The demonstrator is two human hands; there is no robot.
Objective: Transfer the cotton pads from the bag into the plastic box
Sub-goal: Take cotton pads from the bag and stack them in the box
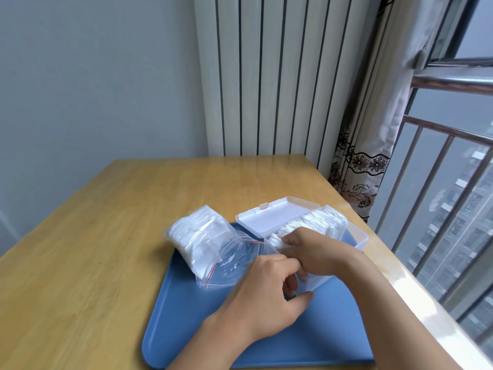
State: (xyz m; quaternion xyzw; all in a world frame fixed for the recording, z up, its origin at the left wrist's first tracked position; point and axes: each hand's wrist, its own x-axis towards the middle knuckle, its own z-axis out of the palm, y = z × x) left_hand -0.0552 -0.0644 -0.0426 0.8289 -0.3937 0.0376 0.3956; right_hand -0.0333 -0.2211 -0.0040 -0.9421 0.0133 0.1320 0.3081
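A clear zip bag [210, 249] with a red seal line lies on a blue tray [186, 316], its far half full of white cotton pads [192, 233], its near half flat. The clear plastic box [357, 236] stands on the tray's right side with its white lid [269, 217] folded back. A row of cotton pads [320, 218] stands on edge inside it. My right hand [317, 249] reaches into the box's near end, fingers curled over pads there. My left hand [269, 292] grips the box's near corner, thumb against its outer wall.
The tray sits on a wooden table [93, 249]. The table's right edge runs along a window with metal bars [440, 209]. A patterned curtain [368, 161] and a white radiator [280, 76] stand behind the table.
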